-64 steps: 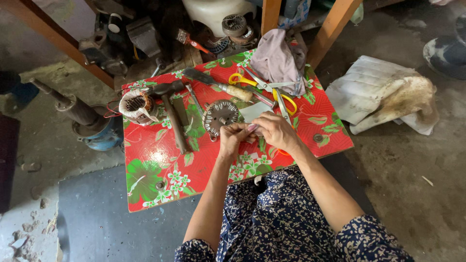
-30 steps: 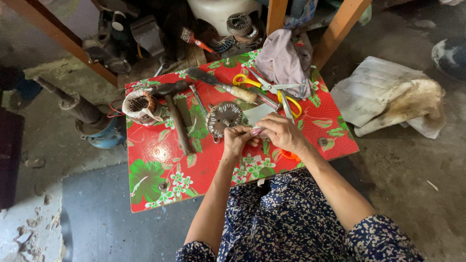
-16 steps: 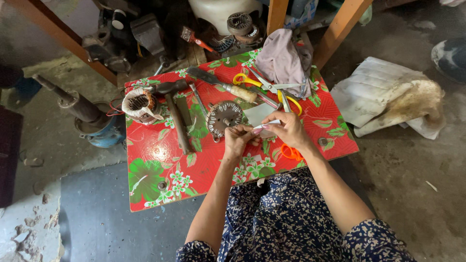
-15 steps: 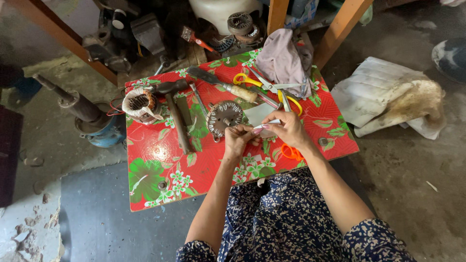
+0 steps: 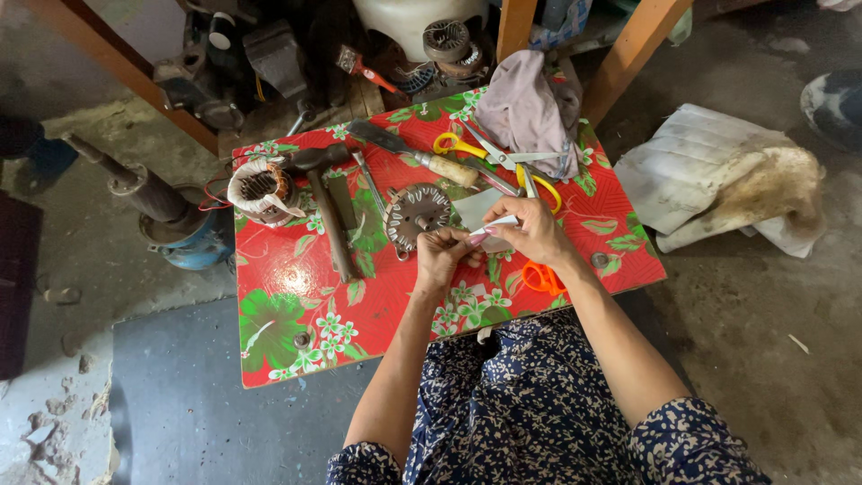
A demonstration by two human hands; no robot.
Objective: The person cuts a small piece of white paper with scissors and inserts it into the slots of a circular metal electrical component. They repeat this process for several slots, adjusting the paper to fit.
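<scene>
While the small white strip (image 5: 492,226) is pinched between both hands at the centre of the frame, it is held just above the red flowered table (image 5: 296,305), right of the round metal motor part (image 5: 417,214). The left hand (image 5: 442,256) is closed on the strip's lower end with thumb and fingertips together; the right hand (image 5: 537,232) is curled over its upper end, also clamped on it. Whether the strip is paper or thin plastic cannot be told at this size.

To do this step well, the strip would best be kept taut between the two pinches, with the forearms steadied close to the table edge, so that the fold or trim stays straight.

A white sheet (image 5: 474,208) is seen lying under the hands. Yellow-handled scissors (image 5: 489,154) are laid above them, beside a wooden-handled tool (image 5: 422,157), and orange handles (image 5: 542,277) are partly hidden below the right wrist. A hammer (image 5: 328,211) and a wound coil (image 5: 260,190) are placed in the left part of the table, a grey cloth (image 5: 525,108) at its upper edge.

No packages, labels or signs can be made out; a crumpled white sack (image 5: 718,184) is left on the floor at the right of the frame.
</scene>
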